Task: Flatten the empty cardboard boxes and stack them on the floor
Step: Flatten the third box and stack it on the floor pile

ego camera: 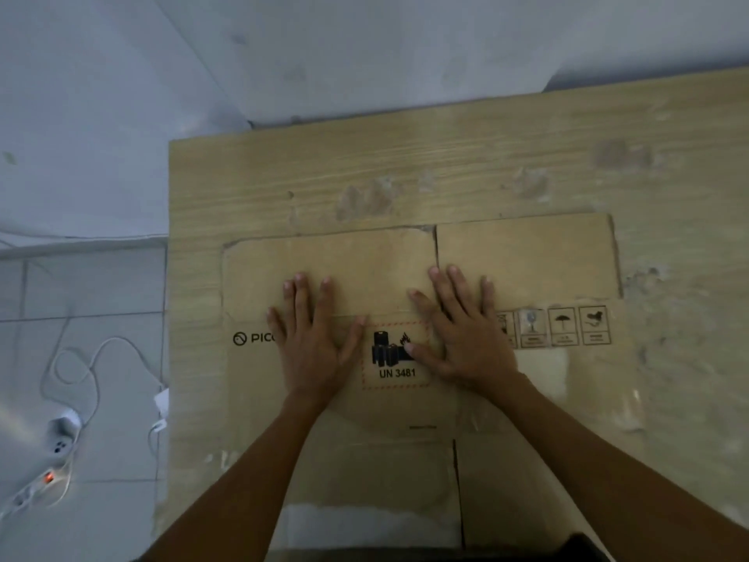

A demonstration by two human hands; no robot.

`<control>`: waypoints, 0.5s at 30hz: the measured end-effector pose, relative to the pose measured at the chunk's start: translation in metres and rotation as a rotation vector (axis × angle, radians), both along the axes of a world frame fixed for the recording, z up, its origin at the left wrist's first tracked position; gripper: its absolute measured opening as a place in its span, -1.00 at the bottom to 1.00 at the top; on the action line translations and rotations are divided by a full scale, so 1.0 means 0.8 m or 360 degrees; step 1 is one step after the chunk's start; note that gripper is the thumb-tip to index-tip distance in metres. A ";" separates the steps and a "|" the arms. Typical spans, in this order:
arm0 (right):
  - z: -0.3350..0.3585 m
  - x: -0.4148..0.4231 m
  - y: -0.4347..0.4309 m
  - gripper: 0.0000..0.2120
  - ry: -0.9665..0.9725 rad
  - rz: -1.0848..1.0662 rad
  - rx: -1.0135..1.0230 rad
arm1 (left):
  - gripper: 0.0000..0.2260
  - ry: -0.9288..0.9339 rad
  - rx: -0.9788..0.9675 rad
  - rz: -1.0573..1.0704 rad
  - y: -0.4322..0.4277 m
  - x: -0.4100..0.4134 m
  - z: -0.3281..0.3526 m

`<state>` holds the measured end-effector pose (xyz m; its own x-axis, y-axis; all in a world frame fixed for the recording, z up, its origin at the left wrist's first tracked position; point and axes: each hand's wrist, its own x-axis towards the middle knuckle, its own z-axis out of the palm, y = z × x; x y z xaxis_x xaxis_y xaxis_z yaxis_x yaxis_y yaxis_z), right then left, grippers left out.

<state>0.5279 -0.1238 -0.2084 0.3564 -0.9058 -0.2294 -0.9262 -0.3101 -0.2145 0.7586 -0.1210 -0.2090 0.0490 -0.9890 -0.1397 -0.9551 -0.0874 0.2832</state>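
Cardboard box, already flat on the wooden table, lies pinned under the left hand and right hand, fingers spread open and gripping nothing, so its creased flaps could spring up once pressure lifts.

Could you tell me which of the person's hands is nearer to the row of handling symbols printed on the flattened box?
Right. The right hand lies flat beside the handling symbols, partly covering the first one; the left hand presses the box further away, beyond the battery label.
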 end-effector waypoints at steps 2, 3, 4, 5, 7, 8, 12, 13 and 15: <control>0.003 -0.002 0.000 -0.27 -0.0060 -0.0001 0.0052 | -0.37 0.0178 -0.0038 0.0037 0.002 0.007 0.005; 0.008 -0.007 0.002 -0.29 -0.0113 -0.0037 0.0065 | -0.38 0.0252 -0.0071 0.0079 0.005 0.012 0.012; 0.012 -0.015 0.006 -0.29 -0.0164 -0.0111 0.0077 | -0.38 0.0277 -0.0098 0.0151 0.011 0.020 0.017; 0.017 -0.026 0.014 -0.30 -0.0190 -0.0220 0.0067 | -0.35 0.0259 -0.0109 0.0264 0.020 0.029 0.022; 0.024 -0.056 0.035 -0.33 -0.0133 -0.0512 -0.0019 | -0.21 0.0203 -0.0052 0.0651 0.044 0.050 0.027; 0.027 -0.073 0.047 -0.35 -0.0089 -0.0691 -0.0065 | -0.11 0.0201 -0.0012 0.0876 0.055 0.061 0.030; 0.038 -0.120 0.101 -0.30 -0.0061 -0.1395 0.0075 | 0.03 0.0264 0.0063 0.1178 0.074 0.076 0.043; 0.042 -0.123 0.109 -0.28 -0.0083 -0.1488 0.0127 | 0.01 0.0263 0.0060 0.1158 0.071 0.070 0.047; 0.052 -0.121 0.114 -0.25 -0.0148 -0.1547 0.0096 | -0.03 0.0236 0.0083 0.1175 0.061 0.053 0.056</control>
<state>0.4307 -0.0325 -0.1670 -0.5201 -0.8020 -0.2938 -0.7511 0.5933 -0.2898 0.8010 -0.0720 -0.1643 0.6734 -0.6985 -0.2420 -0.5955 -0.7066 0.3823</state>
